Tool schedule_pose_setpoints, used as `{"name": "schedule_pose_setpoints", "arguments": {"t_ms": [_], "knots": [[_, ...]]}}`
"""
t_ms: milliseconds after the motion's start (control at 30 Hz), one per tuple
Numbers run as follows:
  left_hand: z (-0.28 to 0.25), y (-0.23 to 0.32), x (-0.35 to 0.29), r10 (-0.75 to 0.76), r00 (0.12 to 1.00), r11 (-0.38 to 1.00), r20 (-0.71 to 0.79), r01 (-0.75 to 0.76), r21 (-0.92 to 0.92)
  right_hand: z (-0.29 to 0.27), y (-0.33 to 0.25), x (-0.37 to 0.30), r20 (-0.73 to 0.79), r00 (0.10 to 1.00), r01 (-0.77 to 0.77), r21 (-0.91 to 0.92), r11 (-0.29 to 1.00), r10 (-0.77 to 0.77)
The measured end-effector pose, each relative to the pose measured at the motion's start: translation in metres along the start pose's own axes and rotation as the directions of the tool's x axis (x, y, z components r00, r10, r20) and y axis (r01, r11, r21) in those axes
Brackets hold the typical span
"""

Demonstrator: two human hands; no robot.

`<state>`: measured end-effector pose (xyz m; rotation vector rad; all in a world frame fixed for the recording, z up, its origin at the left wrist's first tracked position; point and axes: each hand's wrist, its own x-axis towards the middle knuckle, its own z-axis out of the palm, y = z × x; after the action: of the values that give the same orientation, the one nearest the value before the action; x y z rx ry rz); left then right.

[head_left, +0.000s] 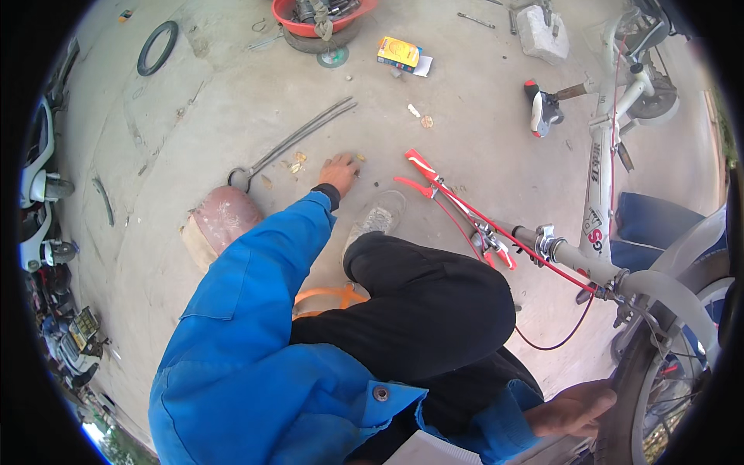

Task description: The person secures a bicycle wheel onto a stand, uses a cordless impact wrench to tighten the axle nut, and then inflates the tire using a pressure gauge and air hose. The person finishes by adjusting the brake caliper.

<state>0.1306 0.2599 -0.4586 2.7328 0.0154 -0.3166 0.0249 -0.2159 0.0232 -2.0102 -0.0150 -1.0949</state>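
Note:
My left hand (339, 172) reaches down to the concrete ground, just beyond my shoe (382, 211). Its fingers are bent together at the fingertips, and whatever small thing they may pinch is too small to make out. Several yellowish scraps (297, 162) lie beside it, left of the wrist. Low on the right, my right hand (573, 408) has its fingers stretched out against the tyre (629, 387) of a bicycle wheel. The bicycle's white frame (601, 167) lies beyond, with red-gripped handlebars (457, 203) pointing toward my knee.
Long metal tongs (298, 138) and a reddish-brown rounded block (226, 215) lie at left. Farther off are a black rubber ring (157, 48), a red basin (319, 31) of parts, a yellow box (398, 53) and a saddle (545, 111). Parked scooters (46, 186) line the left edge.

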Motion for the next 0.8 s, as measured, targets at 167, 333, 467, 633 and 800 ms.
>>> {"name": "schedule_pose_setpoints", "arguments": {"t_ms": [167,333,467,633,800], "knots": [[0.005,-0.007,0.002,0.097,0.995,0.994,-0.029,-0.095,0.049,0.014,-0.009,-0.001,0.032,0.998,0.062,0.023,0.998,-0.063],[0.001,-0.009,-0.006,-0.017,0.999,0.977,-0.042,0.007,-0.213,0.057,-0.028,0.001,-0.067,0.998,0.014,0.033,0.999,-0.012],[-0.044,0.022,-0.014,-0.203,0.977,0.645,-0.061,0.087,-0.76,0.079,-0.057,0.009,-0.033,0.999,-0.037,0.053,0.998,0.039],[-0.198,0.123,-0.027,-0.175,0.953,0.227,-0.246,-0.204,-0.952,0.083,-0.091,0.025,0.03,0.995,-0.094,-0.068,0.993,0.096],[-0.367,0.241,-0.063,0.29,0.806,0.037,-0.516,-0.549,-0.835,0.08,-0.122,0.035,0.055,0.956,-0.291,0.29,0.911,0.288]]}}
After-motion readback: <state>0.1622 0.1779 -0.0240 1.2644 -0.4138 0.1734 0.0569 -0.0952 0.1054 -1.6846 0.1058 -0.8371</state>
